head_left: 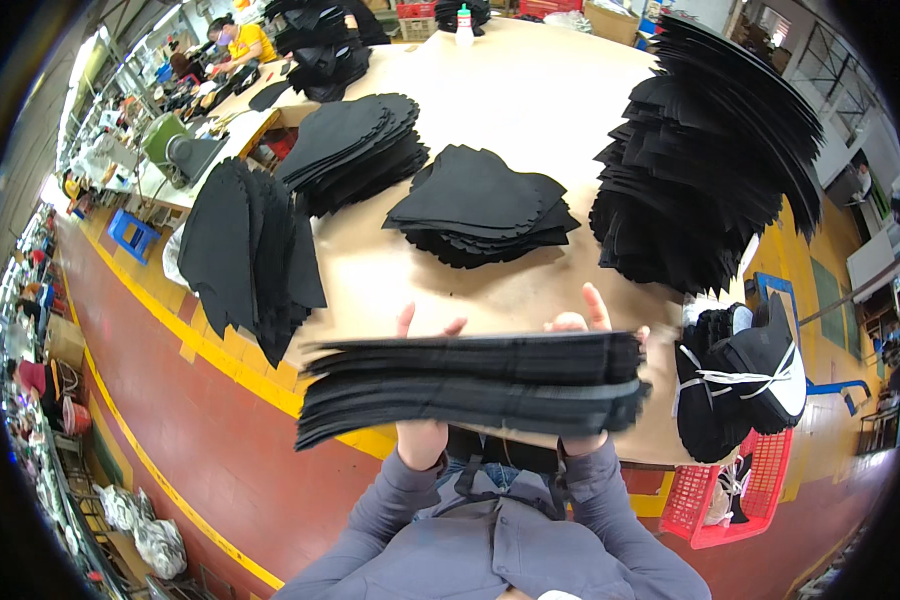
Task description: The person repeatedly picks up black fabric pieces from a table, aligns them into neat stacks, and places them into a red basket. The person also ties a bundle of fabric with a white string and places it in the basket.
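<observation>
Between both hands I hold a thick stack of black cut pieces [470,385], edges toward me, raised above the near side of the table. My left hand [422,440] grips it left of the middle, its fingertips showing past the far side. Toward the right end my right hand [583,442] grips the same stack, fingers also showing beyond it. The stack hides most of both palms. On the table past it lies a smaller pile of scalloped black pieces [485,200]. Another pile [245,245] stands at the left, with a further one [355,145] behind it.
A tall heap of black pieces [705,150] rises at the right of the tan table [530,95]. Beside it are bundles tied with white strips [740,375] and a red basket [685,500]. A white bottle [464,25] stands far back. A person in yellow [248,42] sits far left.
</observation>
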The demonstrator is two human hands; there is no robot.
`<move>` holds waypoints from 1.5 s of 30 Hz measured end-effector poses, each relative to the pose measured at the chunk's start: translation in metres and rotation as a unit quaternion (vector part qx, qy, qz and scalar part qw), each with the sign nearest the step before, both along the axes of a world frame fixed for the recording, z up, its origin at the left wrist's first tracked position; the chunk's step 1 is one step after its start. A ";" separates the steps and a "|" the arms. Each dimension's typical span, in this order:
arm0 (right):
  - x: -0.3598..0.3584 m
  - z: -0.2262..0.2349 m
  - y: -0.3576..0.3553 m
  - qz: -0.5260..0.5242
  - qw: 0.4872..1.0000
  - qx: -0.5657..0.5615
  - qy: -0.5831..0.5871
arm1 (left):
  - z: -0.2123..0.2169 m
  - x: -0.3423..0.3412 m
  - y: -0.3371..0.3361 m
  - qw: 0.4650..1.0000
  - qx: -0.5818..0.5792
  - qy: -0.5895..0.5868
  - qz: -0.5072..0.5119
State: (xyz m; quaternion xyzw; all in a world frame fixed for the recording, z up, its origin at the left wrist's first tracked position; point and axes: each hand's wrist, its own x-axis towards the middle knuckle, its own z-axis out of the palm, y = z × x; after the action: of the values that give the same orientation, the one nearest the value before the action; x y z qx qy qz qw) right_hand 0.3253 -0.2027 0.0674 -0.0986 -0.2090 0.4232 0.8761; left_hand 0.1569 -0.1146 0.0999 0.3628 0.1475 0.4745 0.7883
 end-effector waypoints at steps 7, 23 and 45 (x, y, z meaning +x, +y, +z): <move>-0.029 -0.033 -0.005 -0.190 0.960 -0.186 0.092 | 0.012 0.008 0.001 0.989 0.085 0.026 0.120; -0.006 -0.144 -0.001 -0.037 0.976 -0.210 -0.033 | -0.122 -0.019 0.074 0.783 0.532 0.322 -0.025; -0.023 -0.173 -0.029 -0.150 0.951 -0.256 -0.090 | -0.084 0.002 0.047 0.772 0.469 0.426 0.047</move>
State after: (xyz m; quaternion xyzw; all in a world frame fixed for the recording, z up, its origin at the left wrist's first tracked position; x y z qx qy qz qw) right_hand 0.3028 -0.2321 -0.1058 -0.3876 -0.1541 0.3158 0.8522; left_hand 0.1587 -0.0677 0.0160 0.8450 0.2445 0.3182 0.3533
